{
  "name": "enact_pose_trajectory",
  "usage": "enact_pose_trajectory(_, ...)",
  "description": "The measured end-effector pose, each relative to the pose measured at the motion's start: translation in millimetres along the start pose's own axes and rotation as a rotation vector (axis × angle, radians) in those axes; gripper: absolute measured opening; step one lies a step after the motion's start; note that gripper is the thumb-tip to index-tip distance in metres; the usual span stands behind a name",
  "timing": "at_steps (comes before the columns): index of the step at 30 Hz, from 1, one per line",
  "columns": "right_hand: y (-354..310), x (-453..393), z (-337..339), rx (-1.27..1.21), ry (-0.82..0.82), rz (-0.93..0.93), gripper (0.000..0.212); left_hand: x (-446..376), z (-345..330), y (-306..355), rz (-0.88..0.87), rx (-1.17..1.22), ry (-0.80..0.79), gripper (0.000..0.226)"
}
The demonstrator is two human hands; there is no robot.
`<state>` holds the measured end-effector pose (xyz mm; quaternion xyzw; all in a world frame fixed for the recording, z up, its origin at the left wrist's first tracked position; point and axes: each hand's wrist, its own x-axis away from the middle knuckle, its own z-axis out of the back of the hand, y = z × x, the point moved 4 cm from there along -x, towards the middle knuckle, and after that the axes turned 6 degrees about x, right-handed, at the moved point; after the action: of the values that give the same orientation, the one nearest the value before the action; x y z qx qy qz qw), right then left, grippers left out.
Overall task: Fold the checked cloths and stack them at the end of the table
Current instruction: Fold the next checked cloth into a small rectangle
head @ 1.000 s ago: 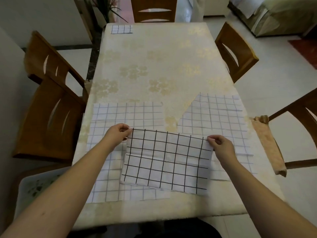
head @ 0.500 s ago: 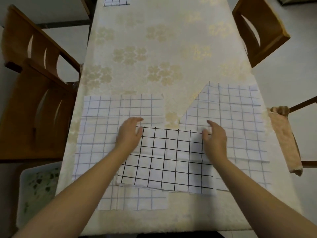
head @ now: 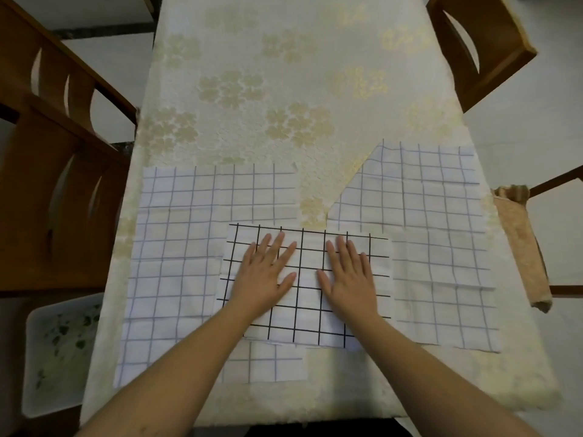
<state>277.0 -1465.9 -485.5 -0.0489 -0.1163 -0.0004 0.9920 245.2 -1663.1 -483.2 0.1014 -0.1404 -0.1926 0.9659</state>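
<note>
We pressed our left hand (head: pixel 265 272) and right hand (head: pixel 348 274), fingers flat and gripping nothing, onto the folded cloth (head: pixel 306 288) beneath them, seemingly to flatten its crease.

Both hands (head: pixel 266 275) (head: pixel 348 277) lie flat on the folded cloth (head: pixel 307 305), between two spread cloths (head: pixel 176 247) (head: pixel 441 247).

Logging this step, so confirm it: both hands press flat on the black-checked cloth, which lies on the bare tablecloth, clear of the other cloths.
Not quite. In the head view the left hand and right hand do press flat on the black-checked cloth, but it overlaps the two pale blue-checked cloths.
</note>
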Motion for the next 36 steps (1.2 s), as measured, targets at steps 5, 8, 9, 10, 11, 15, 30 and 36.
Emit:
enact_pose_trajectory(5, 56.2, 10.1, 8.7, 0.044, -0.041, -0.082, 0.068, 8.3, 12.1, -46.9, 0.070, -0.042, 0.006, 0.067)
enact_pose_trajectory(8, 69.2, 11.1, 11.3, 0.052, -0.044, -0.072, 0.068, 8.7, 17.4, -58.2, 0.046, -0.038, 0.004, 0.066)
enact_pose_trajectory(9, 69.3, 10.5, 12.4, 0.046, -0.037, -0.067, 0.068, 7.7, 18.3, -58.6, 0.037, -0.032, 0.000, 0.065)
enact_pose_trajectory(10, 68.4, 9.8, 13.3, 0.038, -0.031, -0.065, 0.067, 6.2, 19.2, -58.4, 0.033, -0.022, -0.001, 0.065)
enact_pose_trajectory(11, 66.8, 9.0, 13.9, 0.033, -0.028, -0.068, 0.068, 4.9, 20.6, -57.7, 0.033, -0.013, -0.001, 0.064)
enact_pose_trajectory(15, 61.3, 4.7, 21.2, -0.019, 0.020, -0.096, 0.069, -2.5, 29.0, -52.0, 0.052, 0.019, 0.026, 0.064)
enact_pose_trajectory(30, 47.9, 2.8, 30.3, -0.096, 0.161, -0.026, 0.043, -79.5, 52.4, 12.3, -0.073, 0.133, 0.026, 0.037)
enact_pose_trajectory(36, 38.4, 24.0, 18.5, -0.087, 0.155, 0.055, 0.059, -111.8, 59.7, 33.3, 0.030, 0.098, -0.085, 0.029)
